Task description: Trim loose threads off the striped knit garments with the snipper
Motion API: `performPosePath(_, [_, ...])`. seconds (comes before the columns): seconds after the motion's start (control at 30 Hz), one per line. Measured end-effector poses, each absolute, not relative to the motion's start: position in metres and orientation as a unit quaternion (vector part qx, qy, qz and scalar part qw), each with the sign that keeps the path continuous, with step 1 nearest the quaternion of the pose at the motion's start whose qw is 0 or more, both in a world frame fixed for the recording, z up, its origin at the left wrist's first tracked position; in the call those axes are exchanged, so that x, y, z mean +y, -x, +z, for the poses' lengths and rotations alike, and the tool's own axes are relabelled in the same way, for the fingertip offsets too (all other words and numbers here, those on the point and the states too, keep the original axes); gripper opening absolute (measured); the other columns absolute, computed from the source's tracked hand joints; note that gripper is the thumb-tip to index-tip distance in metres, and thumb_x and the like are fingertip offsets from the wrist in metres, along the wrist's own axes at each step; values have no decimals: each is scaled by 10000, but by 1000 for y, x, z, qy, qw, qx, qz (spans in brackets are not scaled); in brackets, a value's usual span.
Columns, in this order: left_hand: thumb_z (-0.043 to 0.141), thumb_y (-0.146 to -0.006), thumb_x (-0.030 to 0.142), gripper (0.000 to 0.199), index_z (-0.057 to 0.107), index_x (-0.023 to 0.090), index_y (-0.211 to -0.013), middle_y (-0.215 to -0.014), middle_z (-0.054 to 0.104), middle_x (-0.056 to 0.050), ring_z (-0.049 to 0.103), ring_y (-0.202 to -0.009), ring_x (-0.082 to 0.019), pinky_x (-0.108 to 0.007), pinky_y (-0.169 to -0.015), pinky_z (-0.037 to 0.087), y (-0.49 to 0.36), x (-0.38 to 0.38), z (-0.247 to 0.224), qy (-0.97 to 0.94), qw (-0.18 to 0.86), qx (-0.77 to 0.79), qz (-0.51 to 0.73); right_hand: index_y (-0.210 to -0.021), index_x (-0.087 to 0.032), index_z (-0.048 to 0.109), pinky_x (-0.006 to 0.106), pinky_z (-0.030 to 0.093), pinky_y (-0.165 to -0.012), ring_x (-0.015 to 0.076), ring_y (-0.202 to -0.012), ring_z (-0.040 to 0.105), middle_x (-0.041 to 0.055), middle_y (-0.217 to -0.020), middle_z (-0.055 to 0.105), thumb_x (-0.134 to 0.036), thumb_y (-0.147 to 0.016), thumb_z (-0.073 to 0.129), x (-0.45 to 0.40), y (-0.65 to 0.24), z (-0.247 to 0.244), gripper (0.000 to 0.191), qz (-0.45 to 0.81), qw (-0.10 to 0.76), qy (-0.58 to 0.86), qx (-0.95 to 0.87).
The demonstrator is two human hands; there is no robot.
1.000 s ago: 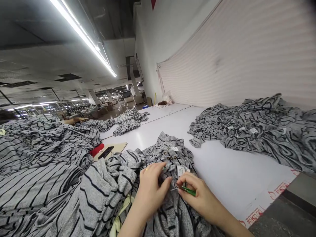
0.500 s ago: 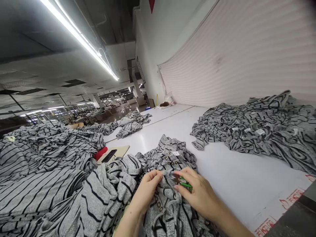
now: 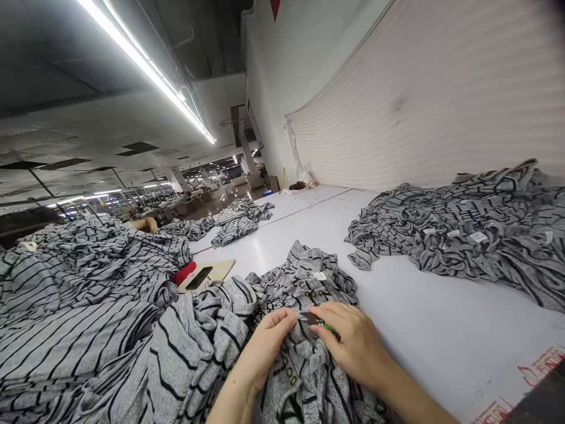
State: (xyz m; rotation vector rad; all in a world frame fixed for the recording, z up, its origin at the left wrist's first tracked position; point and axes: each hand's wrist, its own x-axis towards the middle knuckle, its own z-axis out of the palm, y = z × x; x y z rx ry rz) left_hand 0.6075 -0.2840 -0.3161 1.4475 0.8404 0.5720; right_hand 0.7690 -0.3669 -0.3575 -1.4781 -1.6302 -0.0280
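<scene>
Grey garments with black stripes and small buttons [image 3: 304, 371] lie bunched under both hands. My left hand [image 3: 276, 333] pinches a fold of this cloth between thumb and fingers. Small thread snips [image 3: 327, 330] with green handles and dark blades are held in my right hand [image 3: 348, 335]; the blades point left, toward my left fingertips, just above the fabric. White labels [image 3: 318, 275] show on the cloth beyond and below the hands.
Striped garments [image 3: 88, 259] are heaped at the left, with another pile [image 3: 459, 224] at the right. A dark phone [image 3: 199, 277] rests on a notebook [image 3: 223, 270] beside a red object [image 3: 184, 272]. A pinkish sheet [image 3: 419, 106] hangs behind the white table [image 3: 410, 306].
The snips have turned in my right hand, so their blades now point at my left fingertips. A white label below the hands has come into view. The whole view has shifted slightly.
</scene>
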Motion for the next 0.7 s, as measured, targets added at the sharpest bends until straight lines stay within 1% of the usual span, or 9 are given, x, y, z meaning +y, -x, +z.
performPosePath(0.2, [621,-810,388,239,645,152,-776,-735,568,7,472,-745,-137,-221,-699,351,-606,-285,-317,-661,609,364,245,-1070,-260,670,339,461,-788,206,-870,631,11,-972,704,-186,-891,564,-370,-769,-352,221,8,438,606,-663])
performPosePath(0.33, [631,-805,385,235,658,152,-790,-749,586,2,485,-741,-135,-214,-685,364,-606,-285,-318,-647,623,365,245,-1054,-256,671,329,459,-796,204,-875,633,13,-973,700,-187,-887,559,-372,-770,-353,213,7,445,609,-657])
performPosePath(0.4, [632,-806,378,232,656,151,-767,-730,580,4,485,-731,-132,-210,-680,366,-606,-285,-318,-646,630,357,240,-1040,-257,669,308,465,-757,190,-834,636,10,-940,692,-200,-892,551,-372,-769,-353,198,18,454,614,-646])
performPosePath(0.5, [648,-796,378,234,656,149,-752,-725,583,4,482,-716,-126,-208,-681,370,-606,-285,-318,-638,634,359,246,-1091,-263,645,292,461,-689,184,-772,625,12,-907,673,-228,-874,584,-373,-767,-352,227,27,448,623,-640])
performPosePath(0.57, [649,-796,376,234,664,143,-777,-749,599,-5,490,-721,-127,-212,-692,377,-606,-285,-319,-633,641,357,249,-1117,-259,637,311,451,-715,202,-802,615,23,-912,669,-222,-867,593,-374,-765,-351,256,6,432,621,-654])
performPosePath(0.7, [631,-810,360,228,666,135,-796,-752,611,-13,500,-720,-127,-218,-696,383,-605,-285,-318,-629,654,344,241,-1102,-260,655,344,425,-759,221,-849,606,32,-923,683,-202,-902,539,-374,-764,-351,238,-23,418,610,-673])
